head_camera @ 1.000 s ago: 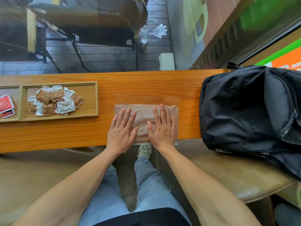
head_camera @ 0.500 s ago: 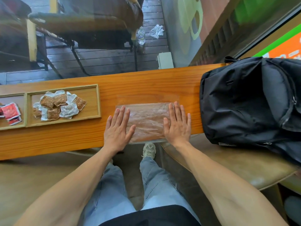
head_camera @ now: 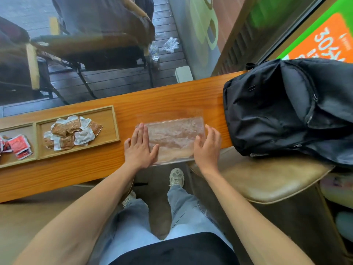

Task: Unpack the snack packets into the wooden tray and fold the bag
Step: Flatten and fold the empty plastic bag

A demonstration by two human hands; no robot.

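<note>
From your head camera, you stand at a long, narrow wooden desk set against a window, with dark decking, a chair and a plastic bottle showing through the glass. A black backpack sits on the right end of the desk, partly over a tan cushioned stool. At the left lies the wooden tray, split into compartments: the right one holds a heap of brown and white snack packets, the left one red packets. Between tray and backpack the clear bag lies flat on the desk, its near edge at the desk's front edge. Your left hand rests palm down, fingers together and straight, on the bag's left end, its grip wide and holding nothing. Your right hand is at the bag's right end, fingers spread and slightly curled, its grip also wide; whether it touches the bag you cannot tell. An orange sign at upper right shows white figures, partly reading "305"; the packet print is too small to read.
</note>
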